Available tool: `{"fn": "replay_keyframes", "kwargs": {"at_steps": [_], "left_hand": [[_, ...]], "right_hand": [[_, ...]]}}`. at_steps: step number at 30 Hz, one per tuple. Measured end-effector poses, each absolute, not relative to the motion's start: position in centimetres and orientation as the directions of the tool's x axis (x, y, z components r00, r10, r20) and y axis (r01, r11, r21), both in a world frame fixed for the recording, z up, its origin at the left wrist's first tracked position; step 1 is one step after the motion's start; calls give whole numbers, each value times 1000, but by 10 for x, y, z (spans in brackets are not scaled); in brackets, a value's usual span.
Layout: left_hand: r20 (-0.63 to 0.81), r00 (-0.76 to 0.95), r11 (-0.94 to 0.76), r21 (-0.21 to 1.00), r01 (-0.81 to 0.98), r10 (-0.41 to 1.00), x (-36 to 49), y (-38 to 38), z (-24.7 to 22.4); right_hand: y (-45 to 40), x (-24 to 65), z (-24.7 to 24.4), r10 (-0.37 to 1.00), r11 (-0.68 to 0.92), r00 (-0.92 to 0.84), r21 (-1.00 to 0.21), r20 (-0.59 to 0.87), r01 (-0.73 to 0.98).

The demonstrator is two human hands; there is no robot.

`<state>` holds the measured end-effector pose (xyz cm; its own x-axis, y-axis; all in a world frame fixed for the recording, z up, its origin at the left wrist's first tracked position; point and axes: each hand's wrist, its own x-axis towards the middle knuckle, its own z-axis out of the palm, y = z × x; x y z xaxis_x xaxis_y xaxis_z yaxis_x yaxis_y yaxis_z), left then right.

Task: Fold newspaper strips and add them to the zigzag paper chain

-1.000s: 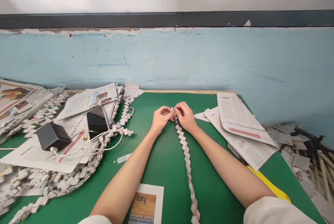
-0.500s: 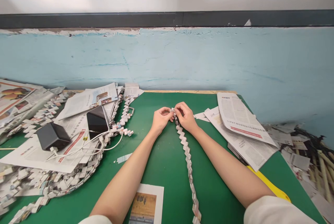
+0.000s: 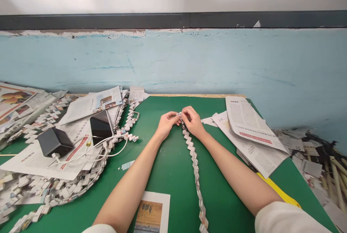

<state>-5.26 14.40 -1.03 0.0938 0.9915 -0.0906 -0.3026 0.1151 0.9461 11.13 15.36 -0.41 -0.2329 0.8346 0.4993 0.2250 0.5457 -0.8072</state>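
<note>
A zigzag chain of folded newspaper (image 3: 194,160) runs down the green table (image 3: 173,175) toward me. Its far end is pinched between my two hands. My left hand (image 3: 167,123) grips that end from the left, thumb and forefinger pressed together. On the other side my right hand (image 3: 192,120) holds the same end, fingers curled and closed. The fingertips nearly meet, and they partly cover the folds between them. Below the hands the chain hangs onto the tabletop in a slightly wavy line.
At left lie piled paper chains (image 3: 81,186), newspaper sheets (image 3: 92,102), a smartphone (image 3: 102,126), a black cube-shaped charger (image 3: 55,142) and a white cable (image 3: 119,151). Folded newspapers (image 3: 252,131) and a yellow object (image 3: 280,189) are at right. A printed picture (image 3: 151,213) lies near the front; a blue wall (image 3: 173,63) stands behind.
Both hands stay in nearly the same place on the chain's end. My left fingers have shifted slightly; the rest looks unchanged.
</note>
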Motion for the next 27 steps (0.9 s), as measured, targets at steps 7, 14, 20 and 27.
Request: {"fn": "replay_keyframes", "kwargs": {"at_steps": [7, 14, 20, 27], "left_hand": [[-84, 168, 135, 937, -322, 982, -54, 142, -6], [-79, 138, 122, 932, -342, 987, -52, 143, -5], [-77, 134, 119, 932, -341, 988, -54, 145, -12], [-76, 115, 111, 936, -334, 990, -54, 145, -12]], "right_hand": [[156, 111, -8, 854, 520, -174, -819, 491, 242], [153, 109, -6, 830, 558, -157, -795, 536, 237], [152, 108, -6, 814, 579, -149, -764, 561, 284], [152, 107, -7, 798, 597, -142, -737, 585, 318]]}}
